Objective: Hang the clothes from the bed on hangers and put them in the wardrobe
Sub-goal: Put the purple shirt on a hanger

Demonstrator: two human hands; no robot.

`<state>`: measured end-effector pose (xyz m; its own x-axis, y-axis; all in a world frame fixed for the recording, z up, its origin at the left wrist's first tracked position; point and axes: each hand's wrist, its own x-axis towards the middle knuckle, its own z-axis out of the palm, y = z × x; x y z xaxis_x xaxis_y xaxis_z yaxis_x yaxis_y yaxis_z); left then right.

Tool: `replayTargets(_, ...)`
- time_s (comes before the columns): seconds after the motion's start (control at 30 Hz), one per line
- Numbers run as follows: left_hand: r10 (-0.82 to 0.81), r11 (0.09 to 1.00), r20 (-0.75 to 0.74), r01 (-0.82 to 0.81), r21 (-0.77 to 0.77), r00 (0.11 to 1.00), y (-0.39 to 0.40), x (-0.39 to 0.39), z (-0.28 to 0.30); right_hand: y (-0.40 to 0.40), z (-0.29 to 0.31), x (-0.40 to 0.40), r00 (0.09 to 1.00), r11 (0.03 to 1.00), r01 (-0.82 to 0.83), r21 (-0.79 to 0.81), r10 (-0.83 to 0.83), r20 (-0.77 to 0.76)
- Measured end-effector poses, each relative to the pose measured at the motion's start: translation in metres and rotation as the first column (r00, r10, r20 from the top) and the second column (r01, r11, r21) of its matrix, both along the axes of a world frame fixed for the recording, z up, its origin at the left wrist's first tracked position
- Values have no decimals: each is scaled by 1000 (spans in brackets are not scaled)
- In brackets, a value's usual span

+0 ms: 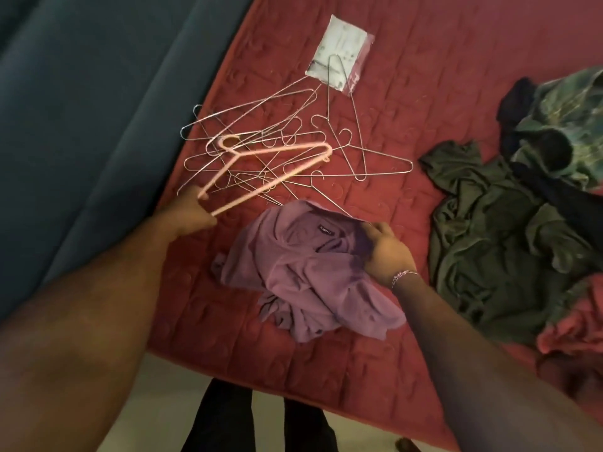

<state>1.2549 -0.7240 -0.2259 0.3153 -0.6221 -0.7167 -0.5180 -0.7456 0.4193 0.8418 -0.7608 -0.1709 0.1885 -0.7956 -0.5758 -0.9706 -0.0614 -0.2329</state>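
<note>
Closest to you, your right hand [385, 252] has its fingers curled into the collar side of the purple shirt [313, 275], which lies crumpled near the front edge of the red quilted bed [326, 370], neck label facing up. Your left hand [192, 210] is well apart from it, gripping one lower corner of the pink plastic hanger [261, 171], which is raised and tilted over the heap. To do this step well, I would pull the neck opening wide with the right hand first, then feed one hanger shoulder in through the collar, followed by the other, so the fabric is not stretched. Shifting your left grip toward the hook should give you better control of the tilt. The shirt looks soft and limp, bunched with its sleeves tucked under, so expect it to sag and need a shake once lifted. Beyond it sits the tangle of wire hangers [293, 141], some crossing under the pink one. Farther right lie the dark green garment [496, 239] and a patterned pile [561, 125], still waiting; the wardrobe is out of view.
</note>
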Motion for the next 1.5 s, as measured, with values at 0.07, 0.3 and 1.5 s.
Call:
replayTargets(0.07, 47, 999, -180, -45, 12, 983, 22, -15, 29, -1, 21, -9, 999, 1000, 26, 7, -26, 38)
replayTargets(0.3, -187, 843, 282, 301, -446, 941, 84, -53, 121, 1, 117, -48, 968, 998, 6, -70, 12, 251)
replayTargets(1.5, 85, 192, 340, 320, -928, 936, -29, -278, 401, -1, 498, -80, 780, 705, 475, -527, -59, 623)
